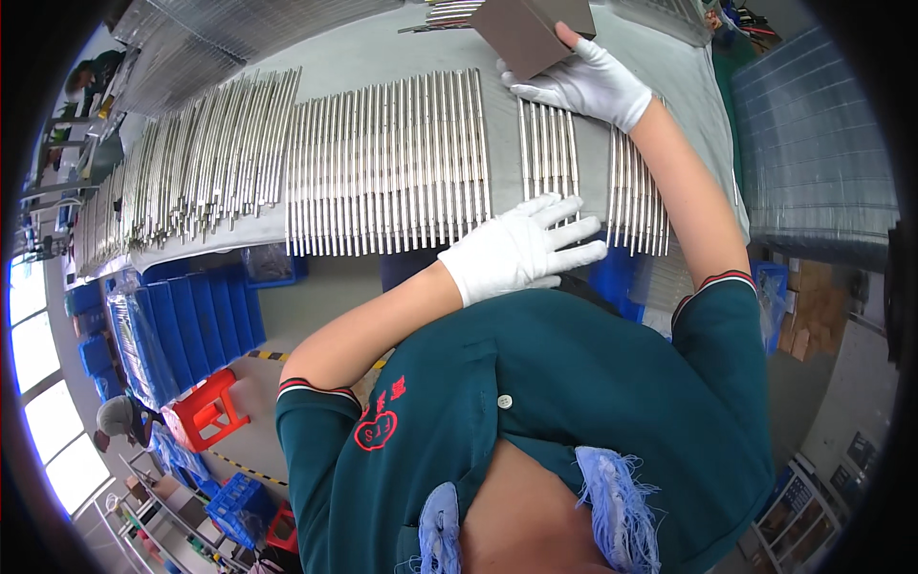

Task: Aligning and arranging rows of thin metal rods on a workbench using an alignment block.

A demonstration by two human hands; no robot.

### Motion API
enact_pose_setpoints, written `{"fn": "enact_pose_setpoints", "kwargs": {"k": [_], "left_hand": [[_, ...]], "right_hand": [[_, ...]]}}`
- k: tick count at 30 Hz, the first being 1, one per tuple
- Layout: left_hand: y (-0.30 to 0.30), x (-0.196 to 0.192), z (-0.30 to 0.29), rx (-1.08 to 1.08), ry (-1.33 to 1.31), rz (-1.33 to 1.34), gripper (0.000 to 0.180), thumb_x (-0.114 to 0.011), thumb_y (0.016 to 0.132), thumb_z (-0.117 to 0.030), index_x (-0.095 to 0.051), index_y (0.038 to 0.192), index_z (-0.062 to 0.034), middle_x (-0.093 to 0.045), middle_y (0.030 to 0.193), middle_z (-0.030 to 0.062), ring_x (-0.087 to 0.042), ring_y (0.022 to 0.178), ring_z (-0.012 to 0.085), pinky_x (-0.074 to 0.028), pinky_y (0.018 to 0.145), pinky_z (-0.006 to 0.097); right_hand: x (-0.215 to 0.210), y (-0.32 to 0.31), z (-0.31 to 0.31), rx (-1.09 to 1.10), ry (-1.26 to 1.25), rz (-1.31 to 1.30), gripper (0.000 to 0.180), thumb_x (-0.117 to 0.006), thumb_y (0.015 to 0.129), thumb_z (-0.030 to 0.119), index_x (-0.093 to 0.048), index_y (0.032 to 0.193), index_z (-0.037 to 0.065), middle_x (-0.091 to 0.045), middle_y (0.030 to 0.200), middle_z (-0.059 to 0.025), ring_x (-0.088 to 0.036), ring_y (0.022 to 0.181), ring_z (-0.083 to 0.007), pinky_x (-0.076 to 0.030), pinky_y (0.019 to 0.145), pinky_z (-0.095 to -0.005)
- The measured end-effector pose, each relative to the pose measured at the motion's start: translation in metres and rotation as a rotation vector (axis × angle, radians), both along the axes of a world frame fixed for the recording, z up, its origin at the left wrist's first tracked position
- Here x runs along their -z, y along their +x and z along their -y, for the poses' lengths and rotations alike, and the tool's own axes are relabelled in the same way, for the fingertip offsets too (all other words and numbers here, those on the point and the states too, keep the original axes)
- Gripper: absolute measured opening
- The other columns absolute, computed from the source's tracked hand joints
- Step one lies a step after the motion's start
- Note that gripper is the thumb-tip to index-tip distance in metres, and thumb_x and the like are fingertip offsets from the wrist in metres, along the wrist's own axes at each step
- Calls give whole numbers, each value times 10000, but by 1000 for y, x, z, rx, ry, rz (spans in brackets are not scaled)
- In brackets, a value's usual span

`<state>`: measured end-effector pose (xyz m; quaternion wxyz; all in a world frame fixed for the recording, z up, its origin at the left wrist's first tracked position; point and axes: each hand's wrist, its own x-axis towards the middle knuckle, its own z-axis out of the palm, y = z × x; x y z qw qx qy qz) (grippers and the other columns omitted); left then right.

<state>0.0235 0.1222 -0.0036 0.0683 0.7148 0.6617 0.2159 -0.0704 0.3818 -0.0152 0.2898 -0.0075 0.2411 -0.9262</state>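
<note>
Rods (pixel 548 158) lie on the table (pixel 593 158) in the head view. The right hand (pixel 598 86) grips a brown block (pixel 521 36) near their far ends; the left hand (pixel 521 249), fingers spread, lies across their near ends. Lining up seems in hand; next probably calls for steady, level pressure.

Left of the right hand's (pixel 588 88) grip on the block (pixel 521 33), bare cloth (pixel 402 57) lies free above the long row (pixel 387 163). Below the grip, 2 narrow lanes flank the middle rods (pixel 548 153), but the left hand (pixel 521 247) crosses their near ends. The right rods (pixel 636 196) obstruct below the wrist; open cloth lies right of them.
</note>
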Motion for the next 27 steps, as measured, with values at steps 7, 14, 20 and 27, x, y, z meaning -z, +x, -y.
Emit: {"fn": "enact_pose_setpoints", "kwargs": {"k": [7, 14, 20, 27], "left_hand": [[-5, -22, 6, -104, 36, -16, 632, -699, 832, -302, -473, 1400, -142, -474, 1427, 132, -419, 1352, 348, -305, 1144, 507], [-15, -22, 48, -451, -85, -119, 717, -723, 800, -404, -473, 1397, -96, -483, 1410, 161, -412, 1350, 362, -267, 1155, 511], [-15, -18, 71, -532, -178, -162, 740, -746, 766, -430, -482, 1397, -147, -489, 1420, 108, -413, 1352, 322, -265, 1154, 509], [-13, -18, 47, -362, -147, -92, 785, -760, 750, -418, -466, 1418, -127, -472, 1439, 115, -389, 1369, 346, -260, 1165, 502]], "right_hand": [[-21, 1, -8, 202, -72, -22, 649, -647, 939, 331, -351, 1412, 1, -443, 1347, -237, -461, 1257, -406, -421, 1081, -563], [-2, -57, 84, 67, -499, 247, 525, -559, 976, 365, -420, 1395, 80, -491, 1320, -156, -486, 1172, -360, -372, 1062, -575], [19, -66, 127, -16, -144, -56, 672, -703, 910, 303, -373, 1387, -37, -477, 1296, -222, -562, 1178, -373, -501, 1040, -526], [11, -43, 89, -9, -176, 45, 689, -708, 904, 286, -357, 1412, -20, -453, 1338, -231, -495, 1276, -377, -460, 1081, -534]]}}
